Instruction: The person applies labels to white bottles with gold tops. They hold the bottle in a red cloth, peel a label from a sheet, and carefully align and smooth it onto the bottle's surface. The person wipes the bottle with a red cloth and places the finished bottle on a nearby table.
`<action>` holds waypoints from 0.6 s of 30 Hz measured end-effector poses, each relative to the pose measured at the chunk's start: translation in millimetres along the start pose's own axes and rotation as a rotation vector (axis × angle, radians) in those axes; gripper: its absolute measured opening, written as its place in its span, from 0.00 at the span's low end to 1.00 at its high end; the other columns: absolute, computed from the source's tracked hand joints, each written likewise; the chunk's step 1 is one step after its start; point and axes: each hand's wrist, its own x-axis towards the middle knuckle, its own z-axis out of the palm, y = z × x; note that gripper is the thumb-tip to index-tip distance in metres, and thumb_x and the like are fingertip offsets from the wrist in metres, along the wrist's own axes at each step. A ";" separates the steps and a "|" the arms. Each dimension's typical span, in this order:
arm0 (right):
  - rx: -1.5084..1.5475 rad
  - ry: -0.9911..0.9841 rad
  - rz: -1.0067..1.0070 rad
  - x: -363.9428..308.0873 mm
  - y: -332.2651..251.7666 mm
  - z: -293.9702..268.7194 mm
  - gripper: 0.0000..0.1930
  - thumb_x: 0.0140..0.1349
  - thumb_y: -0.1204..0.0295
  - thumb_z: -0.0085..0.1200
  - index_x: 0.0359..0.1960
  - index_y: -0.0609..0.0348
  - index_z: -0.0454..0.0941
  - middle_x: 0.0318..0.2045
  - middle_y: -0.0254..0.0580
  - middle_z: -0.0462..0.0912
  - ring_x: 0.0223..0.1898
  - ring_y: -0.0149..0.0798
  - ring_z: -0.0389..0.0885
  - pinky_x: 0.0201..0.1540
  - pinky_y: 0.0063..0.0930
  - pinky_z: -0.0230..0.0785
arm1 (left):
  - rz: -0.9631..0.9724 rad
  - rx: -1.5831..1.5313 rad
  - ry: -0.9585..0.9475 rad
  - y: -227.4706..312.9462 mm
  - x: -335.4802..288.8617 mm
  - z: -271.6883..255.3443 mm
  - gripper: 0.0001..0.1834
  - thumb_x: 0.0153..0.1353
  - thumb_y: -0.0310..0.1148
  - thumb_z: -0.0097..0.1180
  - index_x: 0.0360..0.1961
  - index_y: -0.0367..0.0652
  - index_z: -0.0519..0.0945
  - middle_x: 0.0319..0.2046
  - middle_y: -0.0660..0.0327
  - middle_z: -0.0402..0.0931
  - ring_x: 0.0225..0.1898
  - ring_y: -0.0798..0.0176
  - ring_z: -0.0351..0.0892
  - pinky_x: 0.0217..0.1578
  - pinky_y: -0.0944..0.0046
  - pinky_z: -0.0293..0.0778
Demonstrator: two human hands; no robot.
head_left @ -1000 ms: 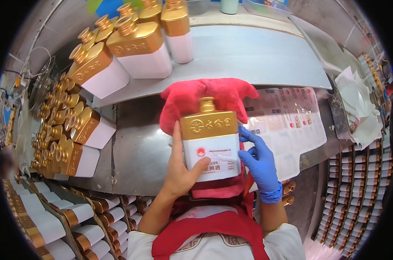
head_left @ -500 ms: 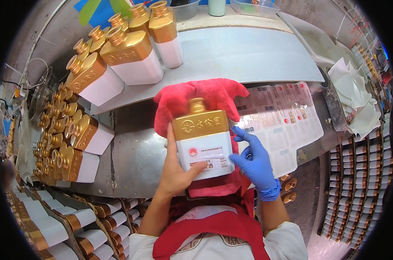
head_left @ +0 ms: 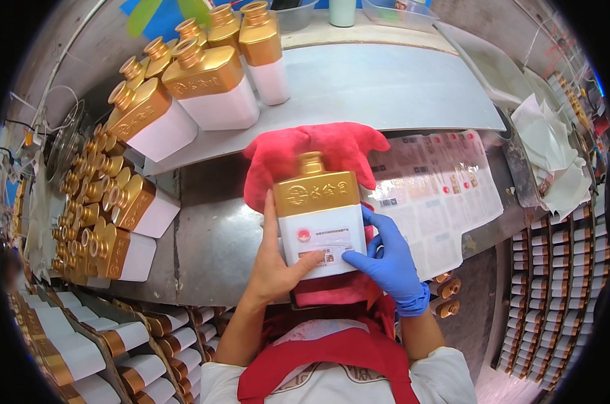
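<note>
A white bottle [head_left: 323,227] with a gold shoulder and neck leans upright in front of a red cloth [head_left: 272,156]. My bare left hand [head_left: 276,266] grips its left side, thumb pressed on the front near the lower edge. Around the right side closes my blue-gloved right hand [head_left: 385,259], its thumb on the lower right of the front and its fingers along the edge. Between the thumbs lies a clear printed decal with a red round mark and dark print. To the right, a sheet of printed decals [head_left: 433,195] lies partly under the cloth's edge.
Several gold-and-white bottles [head_left: 217,101] stand on a pale raised board [head_left: 392,87]. More bottles [head_left: 133,259] crowd the table's left side. Racks of bottles [head_left: 554,283] stand at the right, others at lower left. Crumpled white paper [head_left: 547,145] fills a tray at right.
My right hand has closed in on the bottle; its thumb has moved left onto the decal and its fingers now rest along the side. The view has shifted slightly.
</note>
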 end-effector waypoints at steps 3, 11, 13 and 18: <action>0.009 -0.014 0.010 -0.1 1.8 0.0 0.37 0.48 0.71 0.68 0.62 0.57 0.65 0.48 0.37 0.71 0.23 0.21 0.66 0.29 0.15 0.65 | 0.046 0.013 -0.009 -4.2 -1.1 -6.0 0.54 0.53 0.23 0.61 0.70 0.36 0.33 0.65 0.47 0.54 0.64 0.56 0.58 0.63 0.61 0.55; -0.031 0.032 0.005 6.8 -8.1 -0.3 0.40 0.46 0.72 0.69 0.63 0.57 0.64 0.52 0.39 0.70 0.24 0.21 0.67 0.29 0.15 0.66 | 0.030 -0.060 0.101 -1.2 8.2 -12.7 0.50 0.54 0.27 0.62 0.70 0.34 0.41 0.63 0.48 0.57 0.64 0.54 0.60 0.63 0.57 0.55; -0.078 0.043 -0.047 7.0 -8.8 3.8 0.40 0.46 0.72 0.69 0.63 0.57 0.64 0.53 0.39 0.70 0.24 0.21 0.67 0.30 0.15 0.66 | -0.023 0.016 0.107 -1.4 8.2 -6.0 0.50 0.54 0.27 0.63 0.70 0.35 0.41 0.63 0.48 0.58 0.63 0.54 0.61 0.62 0.58 0.57; -0.039 0.000 0.010 7.0 -5.7 0.7 0.40 0.46 0.73 0.68 0.64 0.57 0.63 0.53 0.40 0.70 0.25 0.21 0.68 0.30 0.14 0.67 | 0.000 -0.059 0.120 0.2 12.6 1.4 0.50 0.54 0.26 0.62 0.70 0.35 0.40 0.61 0.47 0.59 0.61 0.56 0.63 0.60 0.59 0.62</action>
